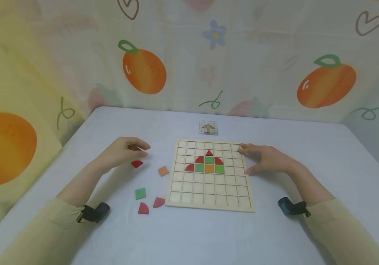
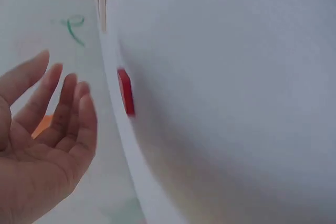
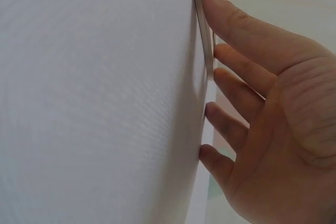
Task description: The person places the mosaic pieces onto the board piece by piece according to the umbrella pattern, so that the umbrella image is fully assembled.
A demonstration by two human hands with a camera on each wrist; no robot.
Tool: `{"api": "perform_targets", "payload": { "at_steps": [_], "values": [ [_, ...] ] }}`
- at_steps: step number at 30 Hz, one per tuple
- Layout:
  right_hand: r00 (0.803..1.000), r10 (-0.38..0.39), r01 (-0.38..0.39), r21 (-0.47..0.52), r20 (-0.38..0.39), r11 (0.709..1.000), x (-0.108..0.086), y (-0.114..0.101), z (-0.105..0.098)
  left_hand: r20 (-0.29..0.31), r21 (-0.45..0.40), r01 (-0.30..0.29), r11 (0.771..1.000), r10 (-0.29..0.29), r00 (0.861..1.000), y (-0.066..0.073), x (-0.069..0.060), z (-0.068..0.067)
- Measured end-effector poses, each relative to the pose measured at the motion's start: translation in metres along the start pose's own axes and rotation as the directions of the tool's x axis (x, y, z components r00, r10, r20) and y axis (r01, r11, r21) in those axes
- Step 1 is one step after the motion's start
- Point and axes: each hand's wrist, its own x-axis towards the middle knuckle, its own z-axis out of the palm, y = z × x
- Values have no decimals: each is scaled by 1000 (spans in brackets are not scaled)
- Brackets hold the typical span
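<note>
A wooden grid board point(image 1: 192, 187) lies on the table with red, green and orange pieces forming a stepped shape in its upper half. The left hand point(image 1: 121, 151) hovers left of the board, fingers loosely bent and holding nothing; in the left wrist view that hand point(image 2: 52, 145) is above and beside a red piece point(image 2: 126, 92). That red piece point(image 1: 137, 164) lies just below the fingers in the head view. The right hand point(image 1: 270, 159) touches the board's right edge with thumb and fingertips; in the right wrist view the hand point(image 3: 278, 119) has its thumb against the board's edge point(image 3: 202, 19).
An orange square point(image 1: 163, 171), a green square point(image 1: 140, 193) and two red quarter-circles point(image 1: 143, 208) point(image 1: 158, 202) lie left of the board. A small pattern card point(image 1: 208, 127) lies behind it. A printed curtain point(image 1: 182, 55) hangs behind the table point(image 1: 189, 235).
</note>
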Motion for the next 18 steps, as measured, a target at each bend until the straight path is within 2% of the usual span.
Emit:
{"api": "perform_targets", "payload": {
  "at_steps": [4, 7, 11, 18],
  "values": [
    [1000, 2, -2, 3, -2, 1000, -1, 1, 0, 62, -2, 33, 999, -33, 998, -23, -5, -9],
    [1000, 1, -1, 0, -2, 1000, -1, 1, -1, 98, -7, 35, 999, -34, 995, -34, -5, -13],
    [1000, -4, 4, -3, 0, 1000, -1, 0, -1, 124, -19, 32, 999, -29, 992, -42, -4, -12],
    [1000, -15, 15, -4, 10, 1000, -1, -1, -2, 104, 33, 8, 999, -12, 995, -44, -2, -10]
  ]
}}
